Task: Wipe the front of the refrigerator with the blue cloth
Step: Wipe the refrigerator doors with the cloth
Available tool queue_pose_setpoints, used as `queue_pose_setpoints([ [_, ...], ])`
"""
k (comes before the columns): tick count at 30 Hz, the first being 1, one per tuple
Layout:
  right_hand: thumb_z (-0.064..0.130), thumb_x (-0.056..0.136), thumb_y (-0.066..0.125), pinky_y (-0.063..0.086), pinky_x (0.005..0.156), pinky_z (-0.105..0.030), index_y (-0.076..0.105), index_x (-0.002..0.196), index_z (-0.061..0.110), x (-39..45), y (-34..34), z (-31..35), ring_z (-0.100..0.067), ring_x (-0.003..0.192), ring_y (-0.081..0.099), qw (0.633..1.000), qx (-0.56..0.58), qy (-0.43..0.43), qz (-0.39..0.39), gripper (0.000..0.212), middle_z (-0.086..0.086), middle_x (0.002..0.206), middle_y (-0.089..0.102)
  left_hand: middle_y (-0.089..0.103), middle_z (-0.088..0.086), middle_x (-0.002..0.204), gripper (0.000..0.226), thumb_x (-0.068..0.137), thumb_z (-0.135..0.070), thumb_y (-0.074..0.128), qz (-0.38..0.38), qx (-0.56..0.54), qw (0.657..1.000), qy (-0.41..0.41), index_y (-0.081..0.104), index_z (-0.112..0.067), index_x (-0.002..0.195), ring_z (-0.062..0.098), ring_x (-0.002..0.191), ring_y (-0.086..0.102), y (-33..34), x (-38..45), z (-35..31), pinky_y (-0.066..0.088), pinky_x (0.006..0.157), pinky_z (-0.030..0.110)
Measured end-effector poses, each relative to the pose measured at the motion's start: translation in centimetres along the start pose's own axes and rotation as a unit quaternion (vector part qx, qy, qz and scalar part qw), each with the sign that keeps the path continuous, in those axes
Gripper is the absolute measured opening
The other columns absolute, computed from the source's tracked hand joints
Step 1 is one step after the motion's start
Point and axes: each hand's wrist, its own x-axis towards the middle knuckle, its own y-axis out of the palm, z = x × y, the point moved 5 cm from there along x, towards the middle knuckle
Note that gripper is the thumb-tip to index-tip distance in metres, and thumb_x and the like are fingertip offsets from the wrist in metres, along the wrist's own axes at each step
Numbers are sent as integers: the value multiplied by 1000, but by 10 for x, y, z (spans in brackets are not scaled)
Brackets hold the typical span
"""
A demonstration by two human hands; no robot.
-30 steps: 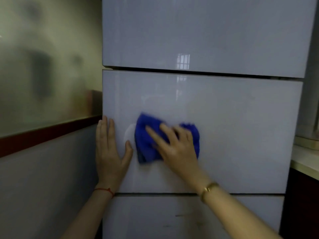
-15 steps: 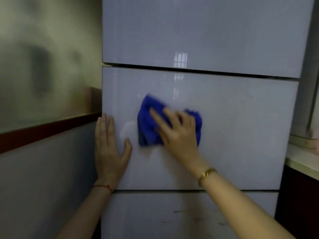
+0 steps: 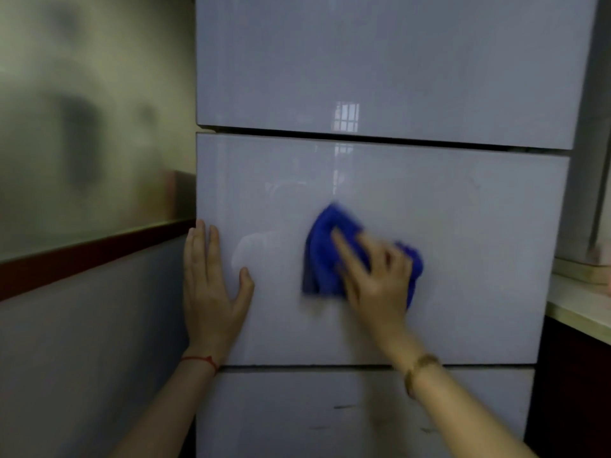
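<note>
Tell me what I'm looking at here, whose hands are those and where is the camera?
The camera sits on a person's head and looks forward and down, so you see what they see. There is no robot, just two bare hands. In front is a tall, shiny refrigerator with three panels stacked one above another. The right hand presses a crumpled blue cloth flat against the middle panel to wipe it. The picture there is blurry. The left hand holds nothing; it lies open and flat at the panel's left edge. Its wrist wears a red string, and the other wrist wears a gold bracelet. A countertop peeks in at the right.
</note>
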Motion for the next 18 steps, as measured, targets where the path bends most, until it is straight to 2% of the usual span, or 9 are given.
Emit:
queue_pose_setpoints([
  [2,25,89,60,40,85,-43,46,137,34,-54,-8,-1,-30,97,47,998,-1,-62,32,51,-1,130,47,19,14,162,68,94,-25,50,1,2,1000,4,25,1,151,27,152,17,0,0,0,14,126,31],
  [3,26,89,60,40,85,-43,43,139,35,-71,-13,-14,-30,97,48,998,-8,-56,36,54,-1,130,47,19,15,162,67,94,-25,50,0,0,1000,5,26,2,151,28,152,17,0,0,0,14,126,32],
  [5,28,96,51,40,88,-45,36,145,37,-76,-22,-51,-34,95,49,999,-23,14,29,51,-7,128,48,20,15,161,67,94,-25,49,-2,-4,1000,4,26,2,151,28,152,18,0,0,-1,15,126,33],
  [9,29,100,49,39,86,-40,57,133,25,2,-24,-107,-34,97,48,972,-30,221,-77,34,-14,123,55,20,15,161,67,94,-24,49,-4,0,1000,-3,26,2,151,29,152,18,1,-2,-1,13,126,30],
  [11,34,99,48,38,83,-38,57,132,28,59,-15,-99,-32,97,49,963,-38,250,-99,35,-12,124,57,20,15,161,67,94,-24,49,-2,2,1000,-4,26,2,151,29,152,17,1,-1,-1,12,126,29],
  [12,37,99,45,37,83,-38,55,134,30,79,-7,-85,-32,99,49,969,-35,230,-87,37,-11,126,57,19,15,162,67,94,-24,48,0,1,1000,-4,25,2,151,28,152,16,0,-1,-1,12,126,29],
  [14,38,99,42,35,84,-40,50,138,32,92,5,-44,-32,100,49,990,-14,128,-49,40,-10,129,55,17,14,162,67,95,-26,48,5,1,1000,-7,23,1,152,27,153,14,1,-2,-1,11,126,28],
  [16,36,98,49,37,83,-41,52,137,31,61,9,2,-31,97,48,1000,21,-5,-19,39,-6,129,50,16,13,163,68,95,-27,47,10,1,1000,-8,22,-1,152,25,153,13,1,-1,0,10,126,27],
  [18,32,95,58,40,81,-41,52,136,33,14,5,25,-29,96,48,992,40,-116,14,41,0,129,48,16,13,163,68,95,-27,48,11,1,1000,-2,23,0,152,25,153,13,1,0,1,10,126,28],
])
